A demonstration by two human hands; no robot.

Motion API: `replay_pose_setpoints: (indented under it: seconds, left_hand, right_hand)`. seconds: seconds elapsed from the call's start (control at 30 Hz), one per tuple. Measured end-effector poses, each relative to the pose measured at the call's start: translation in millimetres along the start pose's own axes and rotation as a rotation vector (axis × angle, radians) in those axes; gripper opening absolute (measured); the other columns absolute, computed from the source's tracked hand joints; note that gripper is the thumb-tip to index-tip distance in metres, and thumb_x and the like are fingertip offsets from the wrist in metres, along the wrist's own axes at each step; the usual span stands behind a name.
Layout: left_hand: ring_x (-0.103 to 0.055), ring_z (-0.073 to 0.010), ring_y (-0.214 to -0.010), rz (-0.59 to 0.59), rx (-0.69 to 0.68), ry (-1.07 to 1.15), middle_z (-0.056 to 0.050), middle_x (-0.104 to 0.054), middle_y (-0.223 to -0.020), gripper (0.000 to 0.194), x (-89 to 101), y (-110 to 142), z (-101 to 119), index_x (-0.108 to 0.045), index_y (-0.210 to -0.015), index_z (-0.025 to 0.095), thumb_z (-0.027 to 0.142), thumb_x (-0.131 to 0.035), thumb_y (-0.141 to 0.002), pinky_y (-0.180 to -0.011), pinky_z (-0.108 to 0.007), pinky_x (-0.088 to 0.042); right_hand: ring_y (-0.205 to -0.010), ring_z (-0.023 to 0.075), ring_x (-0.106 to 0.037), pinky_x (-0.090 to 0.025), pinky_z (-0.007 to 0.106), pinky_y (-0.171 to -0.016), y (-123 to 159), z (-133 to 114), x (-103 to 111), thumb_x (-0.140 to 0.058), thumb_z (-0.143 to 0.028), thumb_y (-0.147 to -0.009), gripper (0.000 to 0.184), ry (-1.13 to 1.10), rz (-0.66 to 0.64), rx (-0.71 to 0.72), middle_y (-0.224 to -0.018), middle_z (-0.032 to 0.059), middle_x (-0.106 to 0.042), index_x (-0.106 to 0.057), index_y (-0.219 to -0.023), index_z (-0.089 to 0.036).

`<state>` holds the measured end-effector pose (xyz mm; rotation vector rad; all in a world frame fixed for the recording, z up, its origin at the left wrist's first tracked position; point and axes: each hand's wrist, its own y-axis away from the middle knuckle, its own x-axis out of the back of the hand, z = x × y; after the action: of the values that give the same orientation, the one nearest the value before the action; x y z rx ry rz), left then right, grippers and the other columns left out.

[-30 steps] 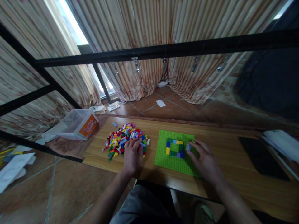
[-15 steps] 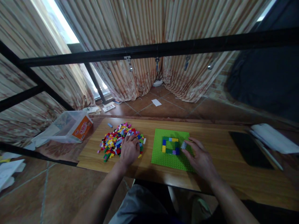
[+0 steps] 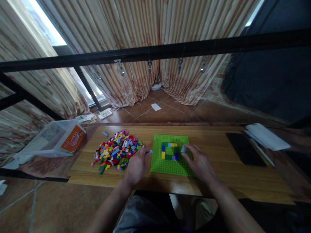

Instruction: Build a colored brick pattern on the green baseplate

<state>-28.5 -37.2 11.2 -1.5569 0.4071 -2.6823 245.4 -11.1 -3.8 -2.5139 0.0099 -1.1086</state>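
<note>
Between the fingertips of my left hand [image 3: 138, 164] is a small light blue brick [image 3: 151, 151], close to the left edge of the green baseplate [image 3: 157, 166]. My right hand [image 3: 198, 160] pinches a grey-blue brick [image 3: 183, 149] just above the baseplate's right side. On the plate stands a square ring of bricks [image 3: 163, 155] in yellow, blue, green, light blue and purple, with an open middle. A heap of loose, many-coloured bricks [image 3: 114, 150] lies left of my left hand, and a lone blue brick [image 3: 105, 134] rests behind the heap.
A clear plastic box [image 3: 58, 137] with an orange label stands past the wooden table's [image 3: 97, 179] left end. At the right lie a black flat panel [image 3: 244, 149], a pen-like stick [image 3: 262, 153] and a white pouch [image 3: 267, 136]. A black bar [image 3: 165, 53] crosses beyond the table.
My left hand has left the brick heap and moved right to the baseplate's edge, now with a light blue brick in its fingers. My right hand still holds its brick. The view has shifted.
</note>
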Motion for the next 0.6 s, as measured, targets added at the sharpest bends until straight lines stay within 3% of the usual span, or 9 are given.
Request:
replay_pose_setpoints:
  seconds: [0.1,0.2,0.6]
  left_hand:
    - [-0.065,-0.0170,-0.083,-0.048,-0.042,0.063,-0.004,-0.066,-0.093,0.016,-13.8,9,14,-0.055,-0.098,0.021,0.022,-0.039,-0.096,-0.074,-0.028,-0.050]
    - [-0.065,-0.0179,-0.086,-0.011,-0.050,0.066,-0.004,-0.067,-0.095,0.016,-21.3,15,18,-0.055,-0.099,0.021,0.021,-0.040,-0.095,-0.077,-0.030,-0.051]
    - [-0.061,-0.0189,-0.089,0.062,-0.144,0.141,-0.005,-0.064,-0.093,0.016,-35.0,23,-3,-0.057,-0.101,0.020,0.022,-0.043,-0.093,-0.079,-0.032,-0.051]
  right_hand:
    - [-0.100,0.0244,-0.061,-0.050,0.043,-0.091,1,-3,-1,-0.053,-0.038,-0.088,0.033,-0.008,-0.025,0.000,-0.107,0.0089,-0.065,-0.061,-0.116,-0.021]
    - [-0.105,0.0237,-0.059,-0.048,0.042,-0.094,2,-8,-3,-0.054,-0.035,-0.087,0.033,-0.022,-0.052,0.016,-0.110,0.0081,-0.063,-0.061,-0.117,-0.023]
    - [-0.124,0.0285,-0.044,-0.039,0.049,-0.103,-18,-11,-34,-0.056,-0.032,-0.085,0.034,0.049,-0.113,0.060,-0.133,0.0098,-0.048,-0.063,-0.118,-0.026]
